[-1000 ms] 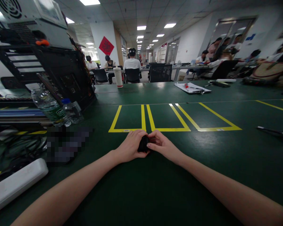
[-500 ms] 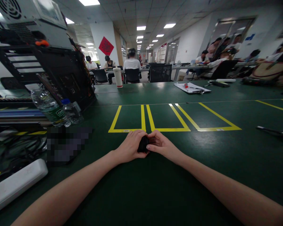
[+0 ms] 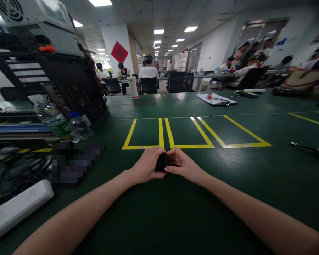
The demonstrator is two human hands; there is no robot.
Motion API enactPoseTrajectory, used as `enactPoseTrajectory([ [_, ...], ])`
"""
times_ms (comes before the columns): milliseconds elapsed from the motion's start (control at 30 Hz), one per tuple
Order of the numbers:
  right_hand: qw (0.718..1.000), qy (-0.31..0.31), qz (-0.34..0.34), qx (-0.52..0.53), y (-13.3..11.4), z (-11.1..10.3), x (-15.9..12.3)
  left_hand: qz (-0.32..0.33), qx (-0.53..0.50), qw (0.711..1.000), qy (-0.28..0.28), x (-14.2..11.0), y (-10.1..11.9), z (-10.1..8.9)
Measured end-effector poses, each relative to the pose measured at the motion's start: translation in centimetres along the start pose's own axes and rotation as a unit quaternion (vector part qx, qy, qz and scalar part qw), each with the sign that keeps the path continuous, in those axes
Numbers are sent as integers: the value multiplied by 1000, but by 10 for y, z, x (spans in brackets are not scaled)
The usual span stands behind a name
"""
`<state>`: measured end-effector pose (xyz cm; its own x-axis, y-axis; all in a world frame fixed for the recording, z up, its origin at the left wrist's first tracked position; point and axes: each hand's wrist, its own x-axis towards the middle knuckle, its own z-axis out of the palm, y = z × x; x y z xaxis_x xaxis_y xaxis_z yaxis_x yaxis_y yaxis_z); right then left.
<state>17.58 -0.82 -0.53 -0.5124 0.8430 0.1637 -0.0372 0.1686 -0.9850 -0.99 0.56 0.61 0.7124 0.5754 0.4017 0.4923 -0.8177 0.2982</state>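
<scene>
Between my two hands is a small black rounded object [image 3: 161, 162], at the middle of the green table [image 3: 172, 212]. Its kind I cannot make out. My left hand [image 3: 148, 163] wraps round its left side, with the thumb along the near edge. From the right, my right hand [image 3: 183, 163] holds it too, thumb at the near side and fingers curled behind. Much of the object is covered by the fingers. Just beyond the hands lie yellow tape outlines [image 3: 192, 146] on the tabletop.
To the left are a white power strip [image 3: 21, 209], black cables [image 3: 23, 170], plastic bottles [image 3: 54, 120] and an open computer case [image 3: 77, 88]. A white cup [image 3: 133, 88] and a clipboard [image 3: 216, 99] stand farther back. A dark slim tool [image 3: 309, 148] lies right. People sit beyond.
My right thumb has shifted slightly down and left along the black object. The left hand looks still.
</scene>
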Motion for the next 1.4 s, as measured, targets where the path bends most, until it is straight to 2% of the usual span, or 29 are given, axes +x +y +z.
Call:
enactPoseTrajectory([
  [167, 1000, 9, -3, 2, -2, 1, 0, -2, -13, 1000, 2, -1, 1, -1],
  [400, 999, 24, 37, -27, -6, 2, -1, -2, -13, 1000, -4, 0, 2, -2],
  [633, 1000, -2, -7, 5, -4, 2, -1, -9, -7, 1000, 6, 0, 0, 2],
  [800, 1000, 9, -8, 7, -4, 2, 0, -7, -11, 1000, 7, 0, 1, 0],
  [967, 999, 27, 26, -26, -5, 2, 0, -7, -13, 1000, 9, 0, 1, 0],
  [1200, 1000, -6, -4, 24, -2, 0, 0, -6, -13, 1000, 3, -1, 1, -1],
  [1400, 1000, 9, 0, 1, -3, 1, 0, -6, -16, 1000, -1, 0, 2, -2],
])
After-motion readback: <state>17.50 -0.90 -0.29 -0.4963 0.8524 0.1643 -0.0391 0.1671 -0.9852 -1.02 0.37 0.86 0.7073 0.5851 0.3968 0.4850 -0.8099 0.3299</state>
